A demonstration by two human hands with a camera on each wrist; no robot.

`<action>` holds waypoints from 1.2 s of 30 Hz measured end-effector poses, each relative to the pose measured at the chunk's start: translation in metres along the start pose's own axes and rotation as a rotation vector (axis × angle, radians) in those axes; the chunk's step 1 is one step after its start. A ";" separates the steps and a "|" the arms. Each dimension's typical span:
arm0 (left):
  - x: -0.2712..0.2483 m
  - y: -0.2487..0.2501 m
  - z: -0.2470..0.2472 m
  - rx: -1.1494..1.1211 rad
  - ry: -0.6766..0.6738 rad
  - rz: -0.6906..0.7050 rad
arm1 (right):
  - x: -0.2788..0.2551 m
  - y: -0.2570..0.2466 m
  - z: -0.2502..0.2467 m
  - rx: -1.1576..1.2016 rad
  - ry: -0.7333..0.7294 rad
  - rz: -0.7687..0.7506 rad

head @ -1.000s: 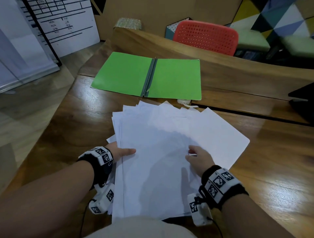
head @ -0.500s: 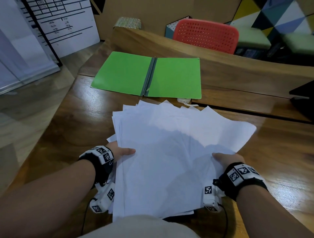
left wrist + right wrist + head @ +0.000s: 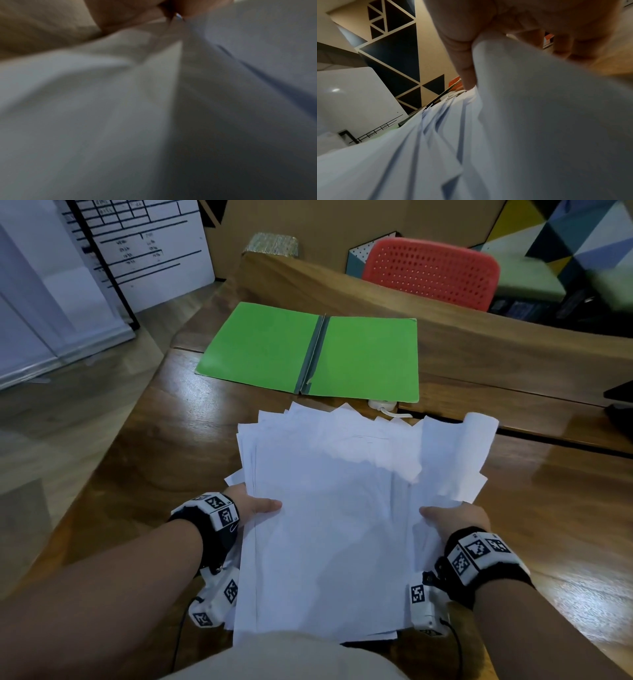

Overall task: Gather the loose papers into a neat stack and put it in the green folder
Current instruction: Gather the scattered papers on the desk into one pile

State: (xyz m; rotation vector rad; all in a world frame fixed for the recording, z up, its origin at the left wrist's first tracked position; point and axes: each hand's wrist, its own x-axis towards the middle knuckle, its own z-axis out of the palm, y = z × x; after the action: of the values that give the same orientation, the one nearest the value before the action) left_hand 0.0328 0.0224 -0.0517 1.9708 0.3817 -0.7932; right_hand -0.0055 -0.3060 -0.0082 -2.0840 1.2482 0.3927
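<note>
A fanned pile of white papers (image 3: 329, 508) lies on the wooden table in front of me. My left hand (image 3: 253, 505) grips its left edge, thumb on top. My right hand (image 3: 452, 517) grips the right edge, thumb on top and fingers underneath, and the sheets on that side (image 3: 459, 453) are lifted and curl upward. In the right wrist view the papers (image 3: 522, 121) bend up against my thumb and fingers. The left wrist view is filled by blurred paper (image 3: 120, 108). The green folder (image 3: 308, 354) lies open and flat beyond the pile.
A white cable and plug (image 3: 383, 406) lie between the folder and the papers. A raised wooden ledge (image 3: 479, 337) runs behind the folder, with a red chair (image 3: 431, 272) beyond it. A dark object (image 3: 620, 402) sits at the right edge. The table's left edge drops to the floor.
My right hand has moved from the top of the pile to its right edge and taken hold of it. The right-hand sheets have been pushed inward and now curl up. My left hand stays put.
</note>
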 end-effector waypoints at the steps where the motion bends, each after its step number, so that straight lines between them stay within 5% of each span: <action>1: 0.000 0.000 0.001 -0.008 0.010 -0.004 | -0.001 -0.002 -0.001 0.003 0.002 -0.010; 20: 0.003 -0.002 0.000 0.006 -0.016 0.023 | 0.005 0.002 -0.014 0.182 -0.121 0.091; 28: -0.001 0.000 -0.001 0.020 -0.018 0.017 | 0.016 0.020 -0.037 0.330 -0.016 0.148; 33: -0.003 0.003 0.000 0.010 -0.022 0.017 | 0.012 0.035 -0.029 0.298 -0.137 0.183; 36: -0.003 0.003 0.000 0.013 -0.017 0.010 | 0.010 0.031 -0.031 0.268 -0.086 0.188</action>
State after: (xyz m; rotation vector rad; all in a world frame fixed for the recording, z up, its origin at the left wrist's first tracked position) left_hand 0.0324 0.0207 -0.0477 1.9752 0.3572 -0.8068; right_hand -0.0300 -0.3435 -0.0036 -1.7155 1.3693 0.3721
